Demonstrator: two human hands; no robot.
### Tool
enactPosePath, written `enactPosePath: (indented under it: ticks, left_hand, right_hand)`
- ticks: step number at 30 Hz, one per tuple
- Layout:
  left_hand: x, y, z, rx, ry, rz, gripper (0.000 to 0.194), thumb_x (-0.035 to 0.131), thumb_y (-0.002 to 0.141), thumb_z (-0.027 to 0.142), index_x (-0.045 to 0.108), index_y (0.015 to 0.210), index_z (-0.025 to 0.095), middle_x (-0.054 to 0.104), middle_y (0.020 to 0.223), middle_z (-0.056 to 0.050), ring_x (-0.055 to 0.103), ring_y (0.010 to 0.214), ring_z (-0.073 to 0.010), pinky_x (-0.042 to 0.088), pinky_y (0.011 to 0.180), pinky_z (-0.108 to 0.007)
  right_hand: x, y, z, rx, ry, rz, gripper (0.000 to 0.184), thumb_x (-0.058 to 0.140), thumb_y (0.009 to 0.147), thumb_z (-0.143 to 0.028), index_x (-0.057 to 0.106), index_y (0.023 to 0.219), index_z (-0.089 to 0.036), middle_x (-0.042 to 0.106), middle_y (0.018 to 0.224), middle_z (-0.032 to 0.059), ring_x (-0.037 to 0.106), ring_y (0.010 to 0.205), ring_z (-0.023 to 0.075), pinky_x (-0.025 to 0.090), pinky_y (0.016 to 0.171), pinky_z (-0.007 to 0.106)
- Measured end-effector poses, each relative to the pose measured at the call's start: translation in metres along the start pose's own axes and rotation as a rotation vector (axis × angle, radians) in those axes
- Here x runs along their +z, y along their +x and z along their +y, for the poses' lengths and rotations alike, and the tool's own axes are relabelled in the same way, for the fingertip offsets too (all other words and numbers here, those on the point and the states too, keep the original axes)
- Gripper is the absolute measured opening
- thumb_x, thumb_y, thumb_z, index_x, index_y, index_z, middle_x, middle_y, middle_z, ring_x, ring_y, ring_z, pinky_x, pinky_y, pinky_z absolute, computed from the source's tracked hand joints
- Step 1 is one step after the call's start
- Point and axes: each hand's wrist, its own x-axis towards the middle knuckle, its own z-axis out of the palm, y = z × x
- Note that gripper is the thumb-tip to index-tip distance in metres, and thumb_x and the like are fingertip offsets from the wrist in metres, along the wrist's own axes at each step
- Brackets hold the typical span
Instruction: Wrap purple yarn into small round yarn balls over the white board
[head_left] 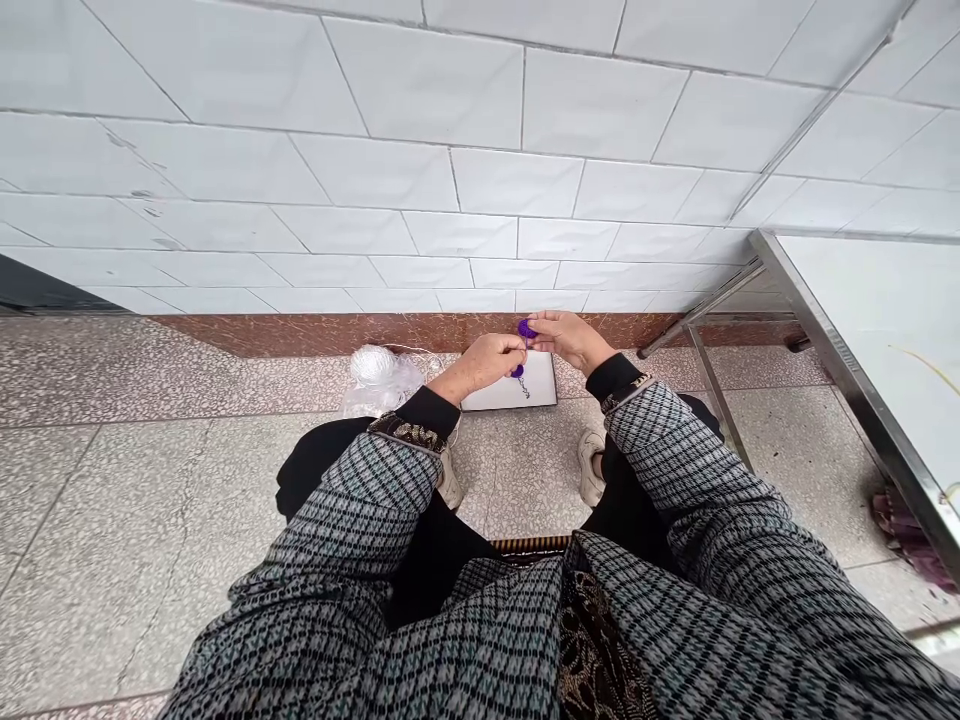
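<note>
Both my hands are raised over the floor in front of me. My right hand [566,338] pinches a small round purple yarn piece [527,328] between thumb and fingers. A purple strand runs down from it to my left hand [487,362], whose fingertips are closed on the strand. Just below those fingers shows a second purple bit [517,371]; whether it is held or hangs I cannot tell. Under the hands lies a flat white box [536,388] with dark marks on its top.
Left of the box, a ball of white yarn [373,366] sits in a clear plastic bag [401,385]. A metal-framed table [847,340] stands at the right. The tiled wall [495,235] rises close ahead, and my shoes [592,468] flank the box.
</note>
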Motion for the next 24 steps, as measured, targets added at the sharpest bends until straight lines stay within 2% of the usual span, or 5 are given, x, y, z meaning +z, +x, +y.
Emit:
enactPosePath:
  ticks: [6,13,17,19,24]
  left_hand:
    - [0.001,0.005,-0.010,0.001,-0.006,-0.032,0.022,0.055,0.084,0.015,0.057,0.062,0.019,0.060,0.057,0.001,0.058,0.057,-0.0120,0.043,0.062,-0.023]
    - [-0.005,0.011,-0.021,-0.009,0.129,-0.018,0.021,0.058,0.085,0.025,0.065,0.066,0.018,0.062,0.058,0.000,0.057,0.057,-0.0132,0.039,0.060,-0.026]
    - [-0.008,0.011,-0.020,-0.022,0.164,0.022,0.020,0.055,0.083,0.022,0.061,0.065,0.019,0.061,0.058,0.001,0.055,0.058,-0.0131,0.037,0.060,-0.026]
    - [-0.008,0.009,-0.018,-0.025,0.156,0.039,0.018,0.055,0.083,0.021,0.062,0.067,0.019,0.061,0.059,0.001,0.056,0.060,-0.0133,0.037,0.060,-0.026]
    - [-0.006,0.005,-0.011,0.006,0.100,0.032,0.019,0.054,0.086,0.022,0.063,0.070,0.019,0.061,0.061,0.001,0.056,0.059,-0.0125,0.039,0.061,-0.026]
  right_hand:
    - [-0.007,-0.001,-0.002,0.001,0.028,-0.120,0.019,0.065,0.101,-0.003,0.067,0.086,-0.014,0.069,0.065,-0.0018,0.062,0.055,0.0053,0.050,0.053,0.013]
    - [-0.014,-0.007,-0.005,-0.092,-0.374,-0.392,0.017,0.072,0.090,0.001,0.069,0.082,-0.013,0.068,0.067,-0.0034,0.054,0.053,0.0043,0.043,0.050,0.015]
    - [-0.013,-0.002,0.001,-0.070,-0.697,-0.313,0.020,0.077,0.085,0.003,0.068,0.082,-0.014,0.063,0.061,-0.0044,0.051,0.049,0.0061,0.038,0.044,0.018]
    - [-0.011,0.003,0.006,-0.073,-0.734,-0.223,0.023,0.077,0.084,0.005,0.066,0.081,-0.015,0.063,0.060,-0.0040,0.052,0.048,0.0075,0.040,0.043,0.020]
    - [-0.008,0.010,0.008,-0.066,-0.357,-0.056,0.024,0.067,0.091,0.007,0.064,0.081,-0.015,0.065,0.061,-0.0008,0.056,0.051,0.0077,0.047,0.048,0.016]
